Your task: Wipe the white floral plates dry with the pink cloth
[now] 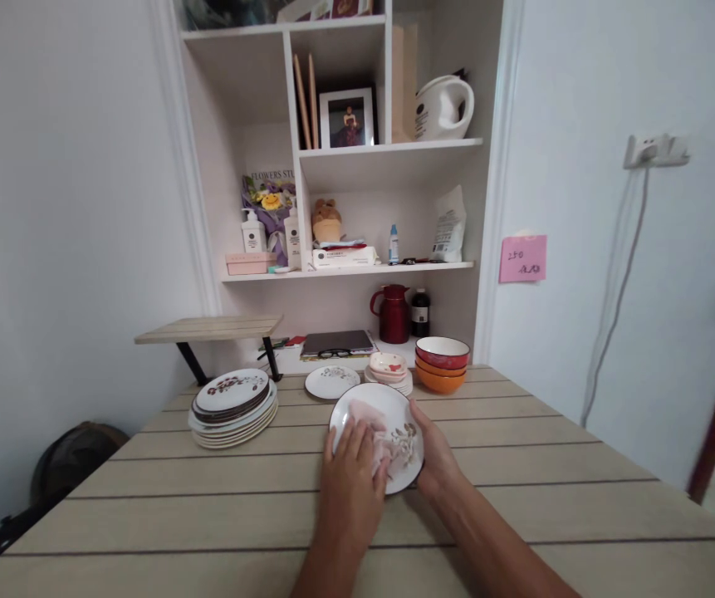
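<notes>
A white plate (407,467) with a dark rim and a brown flower print is tilted up over the table in front of me. My right hand (437,453) grips its right edge, the thumb near the rim and the other fingers hidden behind. Across the plate's face, my left hand (352,465) presses a pale pink cloth (366,413), with its fingers bent over the cloth. Part of the cloth is covered by that hand. Just beyond lies another flowered plate (332,383) on the table.
A stack of plates (236,415) stands at left, near a small raised shelf (208,330). Behind the held plate are small pink dishes (388,365) on stacked white ones, beside red and orange bowls (442,365). A red jug (393,316) and a laptop (337,342) sit farther back.
</notes>
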Demonstrator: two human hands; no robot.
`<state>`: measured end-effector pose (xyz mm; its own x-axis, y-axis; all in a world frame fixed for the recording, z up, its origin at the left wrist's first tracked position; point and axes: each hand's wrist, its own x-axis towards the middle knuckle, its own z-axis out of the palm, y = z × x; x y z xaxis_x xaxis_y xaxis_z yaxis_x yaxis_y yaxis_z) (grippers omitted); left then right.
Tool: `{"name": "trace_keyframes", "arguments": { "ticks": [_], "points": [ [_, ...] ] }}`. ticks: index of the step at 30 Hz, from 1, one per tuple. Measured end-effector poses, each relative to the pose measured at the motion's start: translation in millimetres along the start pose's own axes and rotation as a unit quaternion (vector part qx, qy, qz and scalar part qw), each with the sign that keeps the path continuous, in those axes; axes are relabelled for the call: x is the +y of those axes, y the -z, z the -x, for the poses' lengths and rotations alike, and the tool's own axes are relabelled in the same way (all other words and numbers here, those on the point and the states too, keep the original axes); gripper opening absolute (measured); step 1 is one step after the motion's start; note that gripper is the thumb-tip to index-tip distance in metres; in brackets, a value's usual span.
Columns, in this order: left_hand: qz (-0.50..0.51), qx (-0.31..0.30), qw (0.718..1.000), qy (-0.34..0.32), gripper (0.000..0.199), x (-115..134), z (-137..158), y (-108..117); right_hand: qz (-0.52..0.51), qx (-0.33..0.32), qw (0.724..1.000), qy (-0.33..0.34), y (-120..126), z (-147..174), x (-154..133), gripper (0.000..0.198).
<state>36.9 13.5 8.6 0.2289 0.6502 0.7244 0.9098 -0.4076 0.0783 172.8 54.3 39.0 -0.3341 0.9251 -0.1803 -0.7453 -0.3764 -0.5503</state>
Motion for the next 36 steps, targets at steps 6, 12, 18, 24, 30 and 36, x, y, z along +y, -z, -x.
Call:
{"name": "trace_keyframes", "arguments": {
  "ticks": [6, 12, 18, 24, 30, 36],
  "points": [
    [0.05, -0.013, 0.996, -0.07, 0.042, 11, 1, 3, 0.053, -0.003, 0.997, -0.047, -1, 4, 6, 0.045],
    [-0.025, 0.041, 0.993, 0.112, 0.045, -3, -5, 5, 0.056, -0.025, 0.997, -0.047, -13, 8, 22, 0.047],
    [-0.025, 0.038, 0.985, 0.168, 0.038, -14, -1, 0, 0.046, 0.032, 0.998, 0.005, 1, -1, 14, 0.048],
    [0.179, 0.071, 0.971, 0.143, 0.033, -18, 0, -12, 0.035, 0.056, 0.997, 0.038, 9, -5, 1, 0.049],
    [0.428, 0.162, 0.838, 0.297, 0.038, -27, -5, -12, 0.072, 0.113, 0.989, 0.062, 5, -5, 4, 0.044],
    [0.653, 0.21, 0.586, 0.432, 0.047, -38, -5, -12, 0.069, 0.144, 0.977, 0.145, 11, -9, -1, 0.04]
  ]
}}
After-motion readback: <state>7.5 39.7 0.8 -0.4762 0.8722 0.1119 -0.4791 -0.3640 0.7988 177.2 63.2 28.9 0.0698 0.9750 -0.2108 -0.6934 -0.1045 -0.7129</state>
